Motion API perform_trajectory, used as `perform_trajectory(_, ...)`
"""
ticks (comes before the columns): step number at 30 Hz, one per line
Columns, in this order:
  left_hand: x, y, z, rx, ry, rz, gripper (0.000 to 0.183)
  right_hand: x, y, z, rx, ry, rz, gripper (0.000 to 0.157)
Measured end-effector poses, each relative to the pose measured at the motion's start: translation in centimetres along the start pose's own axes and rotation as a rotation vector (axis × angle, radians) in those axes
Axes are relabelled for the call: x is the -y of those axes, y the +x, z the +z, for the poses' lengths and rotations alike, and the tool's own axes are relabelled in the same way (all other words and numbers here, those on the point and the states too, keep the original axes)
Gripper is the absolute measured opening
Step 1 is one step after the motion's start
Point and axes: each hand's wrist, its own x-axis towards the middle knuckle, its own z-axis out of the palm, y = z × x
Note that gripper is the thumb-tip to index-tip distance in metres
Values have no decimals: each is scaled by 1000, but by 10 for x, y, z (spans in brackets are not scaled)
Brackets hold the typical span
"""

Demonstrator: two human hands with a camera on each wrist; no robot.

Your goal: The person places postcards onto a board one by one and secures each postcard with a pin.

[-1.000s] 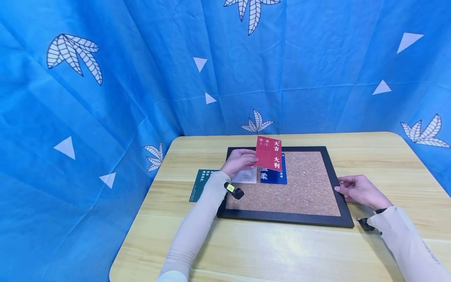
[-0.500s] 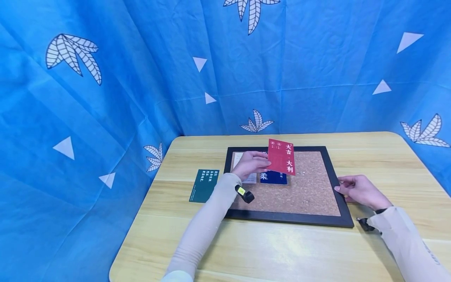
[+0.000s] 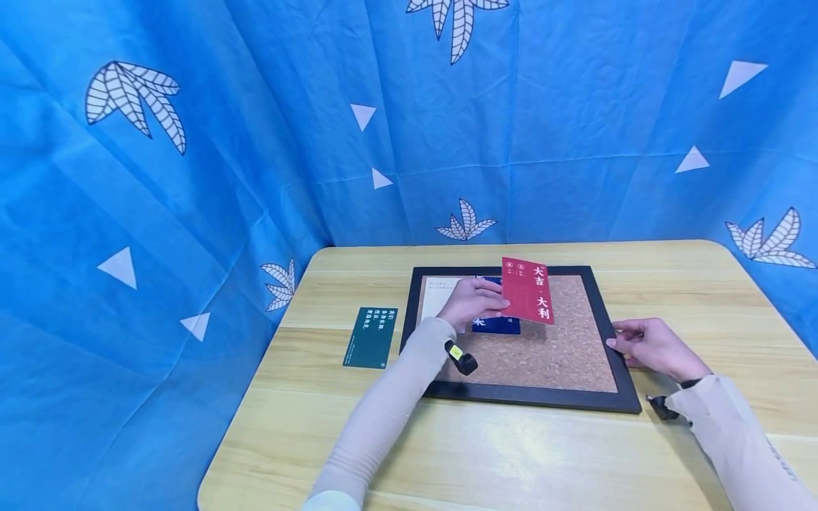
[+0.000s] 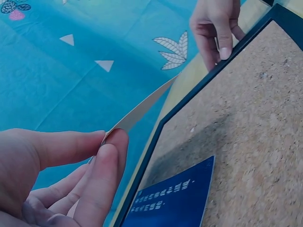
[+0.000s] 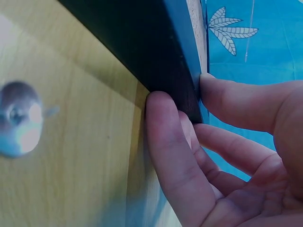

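My left hand (image 3: 473,301) pinches a red card (image 3: 527,291) with white characters by its left edge, holding it above the cork board (image 3: 562,362). In the left wrist view this card (image 4: 144,105) is seen nearly edge-on, gripped between thumb and fingers. Below it on the board lie a dark blue card (image 3: 497,325), partly covered by the red one, and a white card (image 3: 437,292), partly behind my hand and arm. My right hand (image 3: 658,348) holds the board's black frame (image 5: 142,42) at the right side, thumb on top and fingers against the outer edge.
A dark green card (image 3: 371,337) with white characters lies on the wooden table (image 3: 287,440), left of the board. A blue curtain (image 3: 575,142) with leaf and triangle prints hangs behind and at the sides. A blurred round metallic thing (image 5: 20,118) appears in the right wrist view.
My left hand has carried the red card to the right and slightly nearer over the board, baring more of the green and white cards. My right hand has stayed put.
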Motion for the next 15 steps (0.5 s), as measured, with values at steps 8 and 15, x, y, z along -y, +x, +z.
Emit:
perform_trajectory(8,3,2,15,14,-2,-15,32,0,1,0,5,-8,20,60)
perform_trajectory(15,8,1,27,-17,28,-28,29,1,0,0,9,2,21,60)
